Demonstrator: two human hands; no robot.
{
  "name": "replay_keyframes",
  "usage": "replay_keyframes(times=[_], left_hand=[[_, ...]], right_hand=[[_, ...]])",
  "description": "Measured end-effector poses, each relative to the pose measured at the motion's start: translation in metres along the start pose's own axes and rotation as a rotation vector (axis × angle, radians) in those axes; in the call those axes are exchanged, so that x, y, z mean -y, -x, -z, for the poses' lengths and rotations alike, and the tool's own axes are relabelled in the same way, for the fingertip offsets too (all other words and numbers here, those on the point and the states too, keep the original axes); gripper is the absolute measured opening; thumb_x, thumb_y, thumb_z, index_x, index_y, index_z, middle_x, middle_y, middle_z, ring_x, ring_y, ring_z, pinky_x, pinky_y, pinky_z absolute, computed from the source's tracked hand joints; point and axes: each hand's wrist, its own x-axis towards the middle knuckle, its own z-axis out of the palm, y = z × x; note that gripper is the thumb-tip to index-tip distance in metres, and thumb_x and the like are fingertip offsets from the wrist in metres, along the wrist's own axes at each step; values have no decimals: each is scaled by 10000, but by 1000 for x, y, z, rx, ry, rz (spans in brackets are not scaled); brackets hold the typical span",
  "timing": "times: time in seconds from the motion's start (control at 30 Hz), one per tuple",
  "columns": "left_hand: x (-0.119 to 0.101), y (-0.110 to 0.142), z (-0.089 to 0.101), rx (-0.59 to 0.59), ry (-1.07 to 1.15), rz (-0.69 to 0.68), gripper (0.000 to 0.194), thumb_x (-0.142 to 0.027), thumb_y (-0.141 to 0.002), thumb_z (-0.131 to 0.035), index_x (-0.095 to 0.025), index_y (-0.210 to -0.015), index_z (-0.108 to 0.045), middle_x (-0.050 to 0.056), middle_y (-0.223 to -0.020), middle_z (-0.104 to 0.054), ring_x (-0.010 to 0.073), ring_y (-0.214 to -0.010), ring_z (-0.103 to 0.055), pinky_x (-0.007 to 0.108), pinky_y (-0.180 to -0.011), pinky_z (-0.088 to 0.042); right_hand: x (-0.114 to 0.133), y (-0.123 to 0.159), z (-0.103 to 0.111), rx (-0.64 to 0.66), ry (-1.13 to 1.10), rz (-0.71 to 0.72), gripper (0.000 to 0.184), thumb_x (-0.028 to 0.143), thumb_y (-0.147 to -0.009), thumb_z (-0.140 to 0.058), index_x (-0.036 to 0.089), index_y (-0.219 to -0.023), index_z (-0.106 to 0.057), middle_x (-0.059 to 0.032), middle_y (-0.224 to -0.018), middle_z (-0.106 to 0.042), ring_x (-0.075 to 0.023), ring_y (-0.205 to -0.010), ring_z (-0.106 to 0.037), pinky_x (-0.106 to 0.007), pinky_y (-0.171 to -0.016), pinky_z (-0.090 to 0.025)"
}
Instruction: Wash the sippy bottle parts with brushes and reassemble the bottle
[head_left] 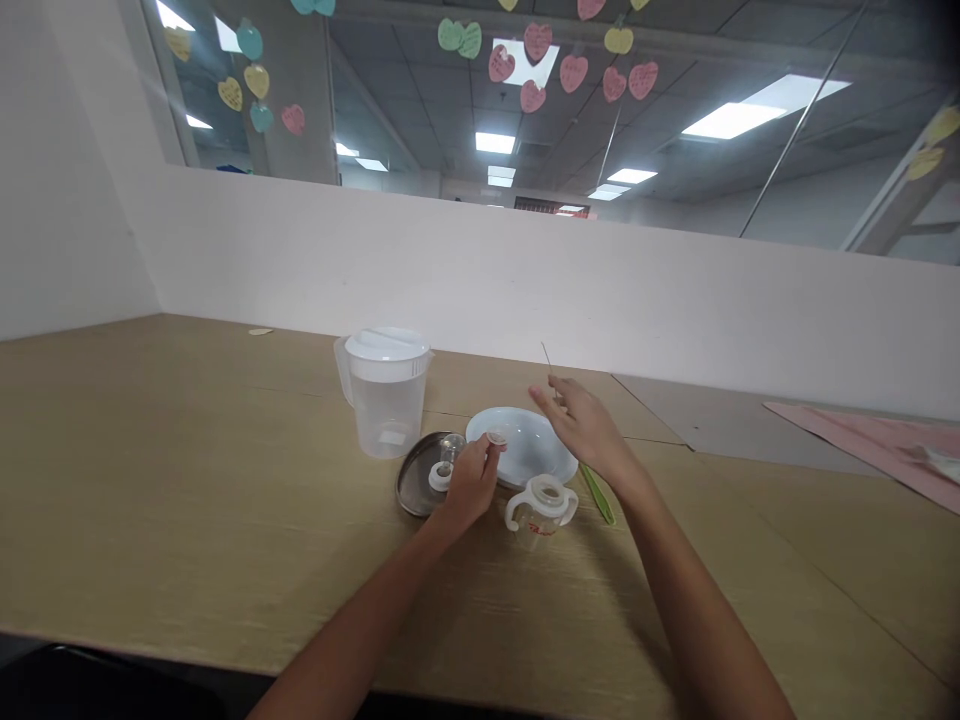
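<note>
In the head view, my left hand (471, 475) pinches a small, pale, round piece (496, 438) over the near left rim of a white bowl (480, 428). Its exact kind is too small to make out. My right hand (589, 425) is above the bowl's right side, fingers closed around a thin, wire-like rod (547, 355) that points up and away. A clear baby bottle (536, 528) with a white two-handled collar stands open in front of the bowl. Beside my left hand, a clear cap (451, 450) and a white ring (440, 478) lie in a round metal tray (411, 490).
A lidded clear pitcher (388, 405) stands behind the tray. A green-handled tool (598, 495) lies right of the bottle, partly hidden by my right arm. Pink cloth (862, 440) lies at the far right. A white wall (480, 260) with windows above bounds the table's back.
</note>
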Motion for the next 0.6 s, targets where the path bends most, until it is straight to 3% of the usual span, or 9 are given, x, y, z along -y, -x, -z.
replay_keyframes(times=[0.13,0.33,0.5,0.6], left_hand=[[5,-1,-2,-20,61,0,326,-328,-919,-297,-180,-926,-587,66,-974,-652,188,-931,-580,318,-859,-423],[9,0,-5,-20,-10,-43,335,-342,-914,-311,-175,-931,-600,71,-944,-646,197,-884,-565,318,-819,-418],[8,1,-7,-37,6,-57,336,-356,-917,-315,-174,-889,-595,64,-894,-639,191,-840,-560,314,-783,-416],[8,0,-7,-32,19,-60,337,-350,-918,-313,-165,-882,-593,68,-887,-638,193,-829,-556,317,-775,-411]], right_hand=[[-9,-9,-9,-161,-380,-54,622,575,-889,-228,106,-1077,-591,-126,-1078,-631,-197,-945,-597,-288,-829,-414],[-4,-10,-18,-99,-802,-178,418,403,-785,-491,132,-1091,-580,-101,-1101,-640,-114,-739,-562,-247,-660,-436],[5,-7,-23,-281,-1001,-219,557,256,-660,-604,185,-1196,-468,-41,-947,-665,-81,-606,-539,-253,-616,-443],[7,-6,-24,-198,-1050,-202,571,221,-616,-640,213,-1162,-475,8,-833,-653,-103,-613,-588,-286,-651,-475]])
